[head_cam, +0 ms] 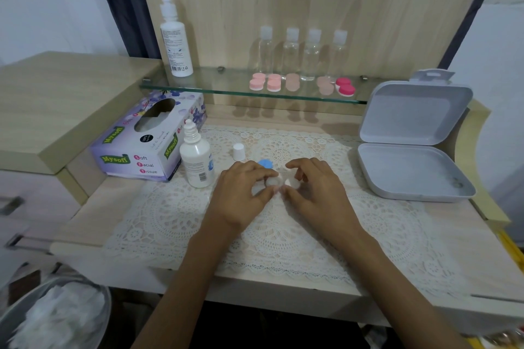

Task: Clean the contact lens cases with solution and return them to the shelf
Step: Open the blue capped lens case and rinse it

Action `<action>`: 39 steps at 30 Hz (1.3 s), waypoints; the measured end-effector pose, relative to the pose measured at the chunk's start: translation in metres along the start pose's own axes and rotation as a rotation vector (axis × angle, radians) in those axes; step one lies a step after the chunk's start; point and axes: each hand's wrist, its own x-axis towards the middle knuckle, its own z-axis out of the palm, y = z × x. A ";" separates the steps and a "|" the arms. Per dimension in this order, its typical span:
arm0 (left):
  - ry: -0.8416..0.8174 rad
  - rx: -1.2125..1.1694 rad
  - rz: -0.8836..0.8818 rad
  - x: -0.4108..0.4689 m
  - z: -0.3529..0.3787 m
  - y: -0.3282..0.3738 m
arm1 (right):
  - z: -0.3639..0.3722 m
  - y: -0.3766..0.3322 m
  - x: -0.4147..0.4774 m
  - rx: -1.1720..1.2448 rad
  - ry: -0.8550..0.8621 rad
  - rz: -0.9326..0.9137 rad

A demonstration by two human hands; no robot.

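Observed: white lens case (276, 182) rests low over the bench (93, 215), long axis left to right, between both hands. Left hand (241, 193) grip pinches its left cup; right hand (314, 187) grip pinches its right cup. Blue cap (265, 164) lies just behind. Shelf (226, 86) stands beyond, well apart.

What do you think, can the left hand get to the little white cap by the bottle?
Probably yes. The white cap stands on the lace mat, just beyond the left hand, with nothing between them. But its fingers are pinching the lens case, so it must let go first.
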 end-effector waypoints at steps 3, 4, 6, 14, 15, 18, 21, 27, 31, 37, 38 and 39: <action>0.007 -0.003 0.004 0.000 0.001 -0.001 | -0.001 0.000 0.000 0.024 -0.019 0.003; 0.010 -0.001 0.004 0.000 0.001 -0.001 | -0.001 0.000 0.000 0.025 -0.028 0.002; 0.012 0.004 0.009 0.001 0.001 -0.002 | -0.002 -0.001 0.000 0.022 -0.043 -0.003; 0.001 0.012 0.002 0.001 0.000 -0.001 | -0.004 -0.004 0.000 -0.053 -0.009 0.027; 0.000 0.010 0.000 0.001 0.000 -0.001 | -0.004 -0.005 0.001 -0.057 -0.007 0.039; 0.001 0.012 0.001 0.000 0.000 -0.001 | -0.005 -0.005 0.001 -0.056 -0.025 0.048; -0.001 0.020 0.004 0.000 0.000 -0.002 | -0.005 -0.004 0.000 -0.017 -0.031 0.040; 0.002 0.021 0.004 0.001 0.001 -0.003 | -0.002 -0.002 0.001 -0.002 -0.045 0.018; 0.000 0.019 0.007 0.000 0.002 -0.003 | -0.002 -0.002 0.000 -0.024 -0.053 -0.008; -0.005 0.019 0.002 0.001 0.001 -0.002 | -0.003 -0.002 0.000 -0.055 0.002 0.049; -0.004 0.019 0.003 0.001 0.001 -0.002 | -0.004 -0.002 0.000 -0.052 -0.004 0.054; -0.005 0.019 0.002 0.001 0.001 -0.001 | -0.004 -0.002 0.000 -0.046 -0.010 0.056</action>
